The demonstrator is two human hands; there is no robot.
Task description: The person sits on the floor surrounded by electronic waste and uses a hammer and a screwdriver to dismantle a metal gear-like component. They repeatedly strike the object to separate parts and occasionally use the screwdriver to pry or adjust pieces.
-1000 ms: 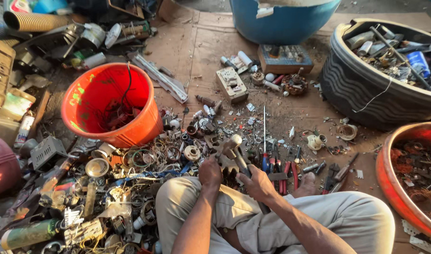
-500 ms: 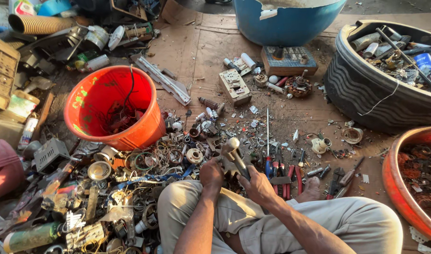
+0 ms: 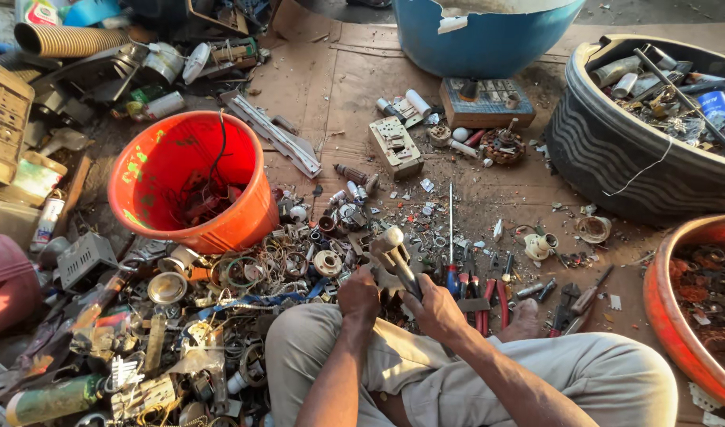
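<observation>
I sit on the ground with my knees [image 3: 425, 372] drawn up, among scrap metal. My right hand [image 3: 435, 307] grips the dark handle of a hammer [image 3: 395, 251] whose pale metal head points away from me. My left hand [image 3: 358, 294] is closed on a small grey metal scrap piece [image 3: 378, 269] just beside the hammer head. Loose rings, caps and wire [image 3: 259, 265] lie in front of my left hand.
An orange bucket [image 3: 153, 170] with wires stands at the left. A blue tub [image 3: 481, 32] is at the back, a black tyre basin [image 3: 615, 150] of scrap at the right, an orange basin [image 3: 667, 300] near my right knee. Screwdrivers and pliers [image 3: 489, 289] lie by my foot.
The view has shifted slightly. Both hands stay closed on the hammer and the scrap piece, in about the same place.
</observation>
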